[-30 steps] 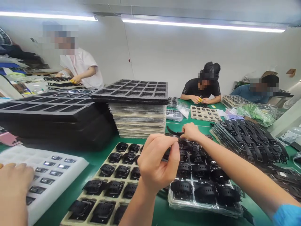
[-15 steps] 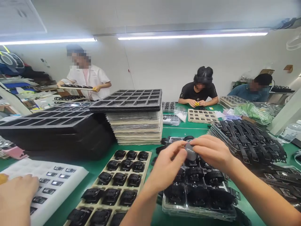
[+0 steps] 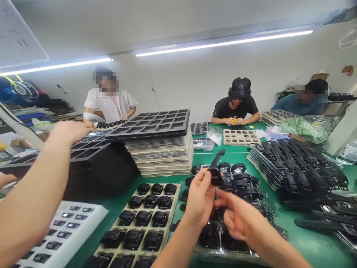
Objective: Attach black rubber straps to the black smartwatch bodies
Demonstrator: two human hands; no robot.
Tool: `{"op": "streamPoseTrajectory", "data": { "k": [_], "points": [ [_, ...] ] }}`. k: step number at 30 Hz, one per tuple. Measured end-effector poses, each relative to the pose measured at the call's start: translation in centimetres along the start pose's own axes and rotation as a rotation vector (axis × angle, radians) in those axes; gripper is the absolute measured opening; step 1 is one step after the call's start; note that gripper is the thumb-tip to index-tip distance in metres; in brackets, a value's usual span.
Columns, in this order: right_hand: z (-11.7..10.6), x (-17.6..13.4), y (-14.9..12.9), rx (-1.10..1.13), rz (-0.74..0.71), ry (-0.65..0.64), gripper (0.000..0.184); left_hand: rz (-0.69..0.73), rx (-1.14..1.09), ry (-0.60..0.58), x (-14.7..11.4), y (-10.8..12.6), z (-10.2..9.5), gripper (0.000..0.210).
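Note:
My left hand [image 3: 200, 195] is closed around a black smartwatch [image 3: 216, 176], its thumb and fingers at the side of the case. One end of the watch's strap sticks up and to the right. My right hand [image 3: 238, 214] is just below the watch, fingers partly curled and smeared by motion; whether it touches the lower strap cannot be made out. Under both hands lies a clear plastic tray [image 3: 223, 255] filled with black-strapped watches. Left of my forearm stands a beige tray [image 3: 173, 208] with rows of black watches in its pockets.
A co-worker's arm [image 3: 52, 175] reaches across from the left above a white foam tray [image 3: 92, 216] of watch cases. Behind are stacked trays [image 3: 164, 158] topped by a black foam grid [image 3: 150, 126]. Piled watches [image 3: 299, 163] lie at right. Three people work opposite.
My right hand has come off the watch and moved down. My left hand now holds the watch turned, strap upward. The co-worker's arm at left has moved up and away from the white foam tray.

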State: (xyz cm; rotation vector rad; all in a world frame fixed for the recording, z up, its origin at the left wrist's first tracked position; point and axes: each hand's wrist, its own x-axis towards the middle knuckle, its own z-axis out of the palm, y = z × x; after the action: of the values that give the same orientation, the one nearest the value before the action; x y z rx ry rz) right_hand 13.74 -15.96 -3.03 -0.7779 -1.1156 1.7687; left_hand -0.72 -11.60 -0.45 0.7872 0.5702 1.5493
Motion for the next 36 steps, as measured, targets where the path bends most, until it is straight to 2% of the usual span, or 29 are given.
{"op": "streamPoseTrajectory", "data": {
  "k": [2,4,6,9,13,16,19,20,22,24,26,30,33,36],
  "points": [
    [0.0,1.2,-0.7,0.193,-0.117,0.161,0.051,-0.013,0.042,-0.060,-0.3,-0.2,0.0,0.032],
    [0.0,2.1,-2.0,0.240,-0.198,0.269,0.044,-0.047,0.066,-0.148,-0.4,-0.3,-0.1,0.034],
    [-0.1,2.5,-3.1,0.200,-0.224,0.324,0.043,-0.104,0.077,-0.232,-0.4,-0.4,-0.4,0.033],
    [-0.2,2.8,-4.1,0.144,-0.288,0.335,0.052,-0.146,0.129,-0.312,-0.2,-0.3,-0.8,0.030],
    [-0.7,3.5,-4.2,0.025,-0.311,0.444,0.048,-0.115,0.373,-0.425,0.1,0.4,-1.6,0.033],
    [-1.1,3.5,-3.7,-0.227,-0.422,0.468,0.038,0.110,0.645,-0.439,-0.2,0.9,-2.1,0.036],
    [-0.9,2.6,-3.3,-0.482,-0.485,0.359,0.023,0.409,0.903,-0.432,-0.9,1.1,-2.0,0.056],
    [-0.8,2.3,-3.2,-0.542,-0.477,0.309,0.020,0.483,0.983,-0.448,-1.1,1.1,-1.9,0.054],
    [-0.7,1.7,-3.3,-0.629,-0.451,0.225,0.018,0.618,1.112,-0.466,-1.3,1.0,-1.6,0.035],
    [-0.6,1.5,-3.7,-0.698,-0.457,0.222,0.020,0.742,1.194,-0.465,-1.3,0.8,-1.3,0.020],
    [-0.7,1.5,-4.0,-0.741,-0.496,0.268,0.022,0.850,1.252,-0.464,-1.1,0.7,-1.1,0.016],
    [-0.7,1.5,-4.0,-0.684,-0.495,0.366,0.024,0.968,1.300,-0.463,-0.8,0.7,-0.9,0.013],
    [-0.6,1.5,-3.5,-0.612,-0.485,0.414,0.024,0.991,1.291,-0.461,-0.8,0.8,-0.9,0.014],
    [-0.5,1.8,-3.2,-0.589,-0.497,0.434,0.020,0.997,1.271,-0.437,-0.9,0.6,-1.0,0.024]
  ]
}}
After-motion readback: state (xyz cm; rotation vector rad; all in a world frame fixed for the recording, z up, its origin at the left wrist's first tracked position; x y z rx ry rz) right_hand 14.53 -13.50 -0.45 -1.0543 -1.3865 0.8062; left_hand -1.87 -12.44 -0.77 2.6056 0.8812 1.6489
